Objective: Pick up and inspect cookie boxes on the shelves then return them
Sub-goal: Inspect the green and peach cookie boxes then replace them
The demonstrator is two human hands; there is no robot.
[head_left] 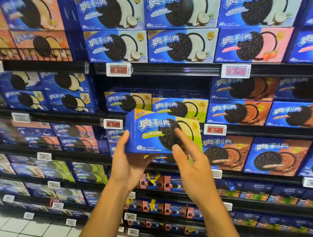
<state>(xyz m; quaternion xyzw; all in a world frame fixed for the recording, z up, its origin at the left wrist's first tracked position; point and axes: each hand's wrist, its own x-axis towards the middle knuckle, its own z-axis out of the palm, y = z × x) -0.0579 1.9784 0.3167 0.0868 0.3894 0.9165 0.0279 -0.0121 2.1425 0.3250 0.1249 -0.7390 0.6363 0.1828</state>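
Mid-frame, the box [150, 134] is off the shelf [255, 130], being inspected: left hand [127, 163] grips its lower corner, right hand [191, 165] lays loose fingers on its front (not yet returned).

A shop aisle: tiered shelves [175, 70] stacked with cookie boxes [181, 46], price tags [119, 69] along their edges.

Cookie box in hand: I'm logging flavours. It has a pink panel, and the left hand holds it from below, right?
Not pink. In the head view the cookie box has a yellow-green panel; the left hand does hold it from below.
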